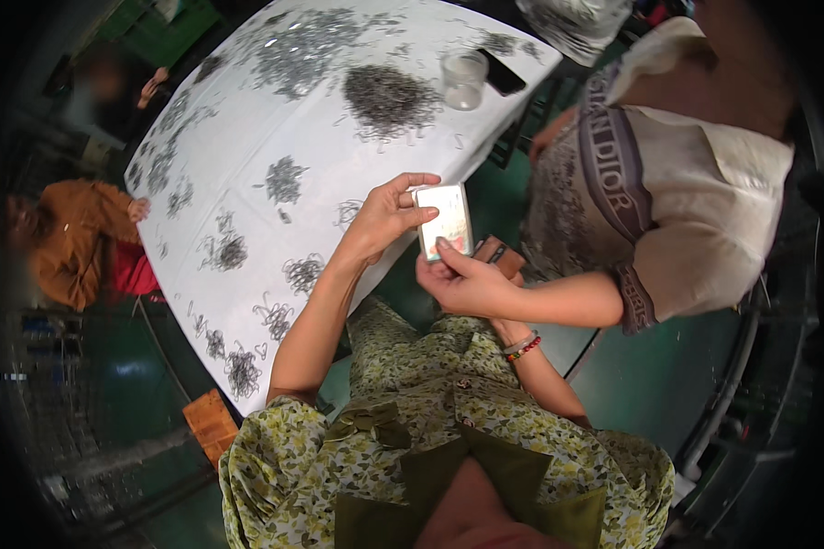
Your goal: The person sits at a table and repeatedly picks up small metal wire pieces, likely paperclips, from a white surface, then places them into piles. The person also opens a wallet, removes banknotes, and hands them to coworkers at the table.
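My left hand [390, 216] grips the upper left edge of a small pale rectangular object [444, 220], perhaps a case or phone, with a bright face and reddish marks near its bottom; its exact kind is unclear. A co-worker's hand [471, 281], reaching in from the right, pinches the same object's lower edge with the thumb on its face. That co-worker's forearm crosses over my right hand, hiding it; only my right wrist with beaded bracelets [524, 346] shows below. Beside the co-worker's hand is a brown thing with dark bands [499, 256], partly covered.
A white-covered table [247, 220] carries several heaps of thin dark bent wire pieces [389, 99]. Near its far right edge are a clear cup [464, 80] and a black phone [501, 73]. One co-worker stands close right; others are at the left. A wooden box [212, 425] sits at lower left.
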Demonstrator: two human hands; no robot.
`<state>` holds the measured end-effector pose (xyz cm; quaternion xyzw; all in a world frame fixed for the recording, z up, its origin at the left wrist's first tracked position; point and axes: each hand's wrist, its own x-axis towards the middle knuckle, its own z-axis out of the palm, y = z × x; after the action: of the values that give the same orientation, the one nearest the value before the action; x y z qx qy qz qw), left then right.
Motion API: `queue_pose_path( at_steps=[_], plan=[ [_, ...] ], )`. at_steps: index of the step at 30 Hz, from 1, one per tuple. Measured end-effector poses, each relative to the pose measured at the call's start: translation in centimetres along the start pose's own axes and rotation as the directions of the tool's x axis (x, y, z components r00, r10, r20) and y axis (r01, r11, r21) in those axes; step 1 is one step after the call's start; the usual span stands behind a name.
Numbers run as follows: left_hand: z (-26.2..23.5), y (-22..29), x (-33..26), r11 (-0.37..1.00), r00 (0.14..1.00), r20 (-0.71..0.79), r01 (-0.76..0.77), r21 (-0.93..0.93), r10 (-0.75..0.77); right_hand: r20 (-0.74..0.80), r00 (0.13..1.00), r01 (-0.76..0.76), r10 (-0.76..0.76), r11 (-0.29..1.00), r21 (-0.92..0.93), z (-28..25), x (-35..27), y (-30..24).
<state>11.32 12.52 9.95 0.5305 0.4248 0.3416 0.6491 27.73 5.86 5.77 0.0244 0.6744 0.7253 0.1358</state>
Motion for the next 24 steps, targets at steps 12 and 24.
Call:
queue_pose_path(
  at_steps=[12,24],
  plan=[
    [-18.3,3.9,-5.8,0.77,0.64,-0.767,-0.508,-0.387,0.036,0.927,0.3,0.736,-0.227,-0.562,-0.376,-9.7,4.3,-3.9],
    [-20.1,6.6,-8.5,0.907,0.691,-0.716,-0.357,-0.224,0.096,0.929,0.264,0.683,-0.26,-0.629,-0.371,-11.1,2.3,-2.8]
  ],
)
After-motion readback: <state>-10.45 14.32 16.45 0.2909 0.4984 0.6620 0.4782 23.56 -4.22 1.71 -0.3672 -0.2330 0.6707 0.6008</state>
